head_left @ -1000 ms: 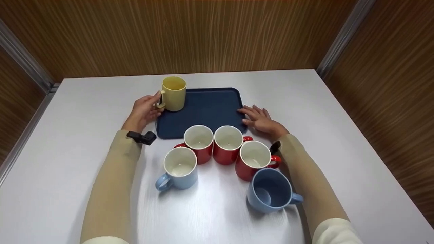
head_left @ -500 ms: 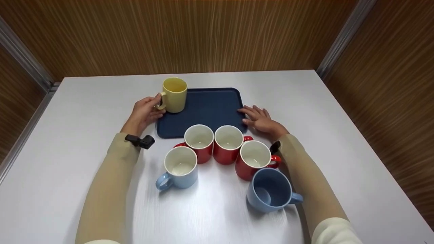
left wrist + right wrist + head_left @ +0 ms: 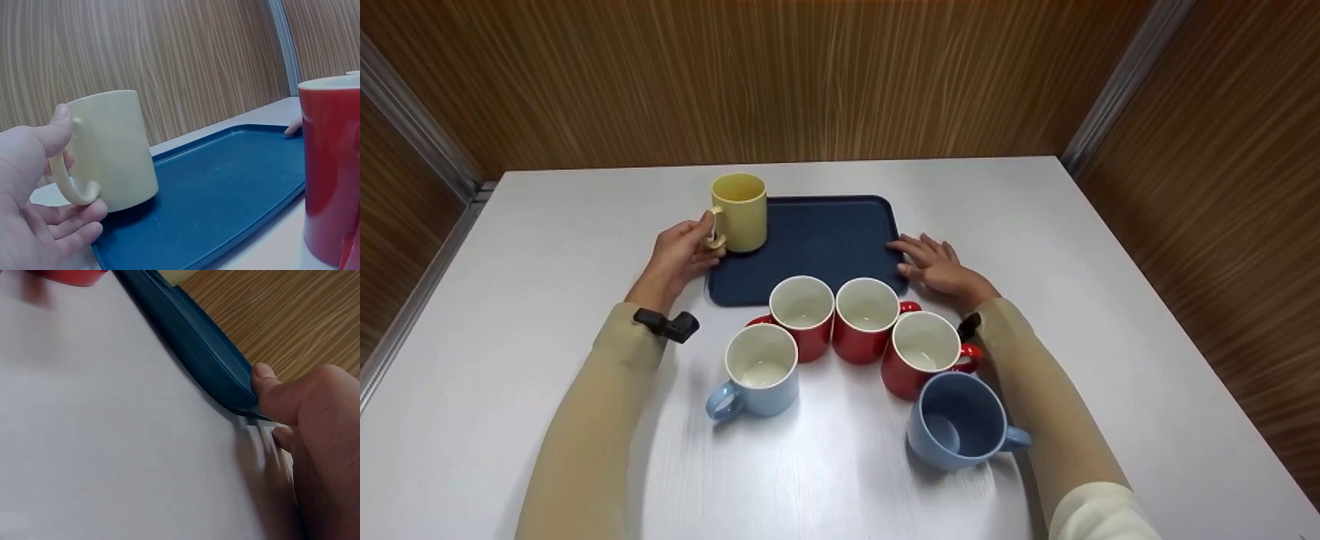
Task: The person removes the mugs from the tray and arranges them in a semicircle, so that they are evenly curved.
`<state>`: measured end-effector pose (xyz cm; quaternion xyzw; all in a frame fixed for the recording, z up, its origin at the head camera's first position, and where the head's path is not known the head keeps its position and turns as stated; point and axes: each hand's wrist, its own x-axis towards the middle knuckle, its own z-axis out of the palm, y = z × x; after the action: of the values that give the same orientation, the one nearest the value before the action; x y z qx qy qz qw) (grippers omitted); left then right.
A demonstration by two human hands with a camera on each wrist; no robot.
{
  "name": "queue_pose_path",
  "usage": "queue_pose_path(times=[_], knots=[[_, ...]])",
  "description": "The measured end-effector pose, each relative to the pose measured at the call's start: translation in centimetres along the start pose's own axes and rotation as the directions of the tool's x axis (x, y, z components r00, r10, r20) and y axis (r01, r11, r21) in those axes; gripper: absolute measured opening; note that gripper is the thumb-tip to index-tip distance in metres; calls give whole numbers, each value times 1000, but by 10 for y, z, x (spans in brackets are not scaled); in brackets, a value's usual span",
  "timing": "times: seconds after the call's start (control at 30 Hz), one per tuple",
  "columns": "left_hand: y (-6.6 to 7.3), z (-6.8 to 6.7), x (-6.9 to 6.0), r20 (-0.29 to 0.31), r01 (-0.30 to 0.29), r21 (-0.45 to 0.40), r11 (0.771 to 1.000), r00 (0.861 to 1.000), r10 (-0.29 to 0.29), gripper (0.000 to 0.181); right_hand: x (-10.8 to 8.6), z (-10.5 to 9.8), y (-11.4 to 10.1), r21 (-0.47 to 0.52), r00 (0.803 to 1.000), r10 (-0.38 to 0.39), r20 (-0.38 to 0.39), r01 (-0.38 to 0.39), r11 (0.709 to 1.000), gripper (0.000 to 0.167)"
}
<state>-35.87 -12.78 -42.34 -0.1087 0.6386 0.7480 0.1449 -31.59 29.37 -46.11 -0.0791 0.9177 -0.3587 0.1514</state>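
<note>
By its handle, my left hand (image 3: 679,251) holds a yellow mug (image 3: 744,221) at the left end of a dark blue tray (image 3: 832,240). In the left wrist view the mug (image 3: 115,152) leans slightly, with the thumb at the top of its handle and other fingers below. Whether its base touches the tray is hard to tell. My right hand (image 3: 934,264) rests at the tray's right edge, fingers spread. In the right wrist view its thumb touches the tray's rim (image 3: 208,354).
Just in front of the tray stand three red mugs with white insides: left (image 3: 810,341), middle (image 3: 859,341) and right (image 3: 904,375). Nearer are a light blue mug (image 3: 772,397) on the left and a blue mug (image 3: 934,442) beside the right forearm. Wood-patterned panels (image 3: 780,82) enclose the white table (image 3: 825,480).
The yellow mug and my left hand have shifted slightly nearer, and the mug a little to the left at the end. My right hand and the other mugs have stayed put.
</note>
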Motion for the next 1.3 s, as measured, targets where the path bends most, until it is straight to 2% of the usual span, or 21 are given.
queue_pose_path(times=[0.13, 0.23, 0.33, 0.5, 0.63, 0.87, 1.0, 1.1, 1.3], knots=[[-1, -3, -2, 24, -25, -19, 1000, 999, 26, 55, 1, -2, 0, -114, 998, -62, 0, 62, 992, 51], [-1, -7, -5, 26, -42, -16, 999, 999, 42, 55, 3, -4, 1, -211, 993, -121, -1, 118, 970, 51], [0, -11, -9, 12, -47, 2, 999, 999, 47, 56, 4, -5, 1, -220, 992, -124, 2, 121, 968, 51], [-1, -18, -15, -1, -48, -18, 999, 999, 48, 56, 5, -5, 2, -226, 993, -118, 4, 115, 967, 51], [0, -24, -20, -1, -46, -21, 999, 999, 46, 54, 5, -5, 2, -187, 996, -86, 1, 84, 979, 52], [-1, -36, -35, 5, -24, -2, 1000, 1000, 24, 50, 4, -4, 3, -142, 997, -73, 0, 72, 987, 52], [-1, -40, -43, 44, -33, -33, 999, 998, 34, 44, 3, -6, 3, -116, 999, -52, 4, 52, 992, 53], [-2, -42, -48, 71, -48, -66, 997, 996, 53, 39, 3, -8, 3, -143, 997, -75, 5, 75, 987, 53], [-5, -42, -57, 81, -70, -82, 994, 994, 77, 34, 5, -8, 7, -197, 995, -104, 3, 102, 975, 51]])
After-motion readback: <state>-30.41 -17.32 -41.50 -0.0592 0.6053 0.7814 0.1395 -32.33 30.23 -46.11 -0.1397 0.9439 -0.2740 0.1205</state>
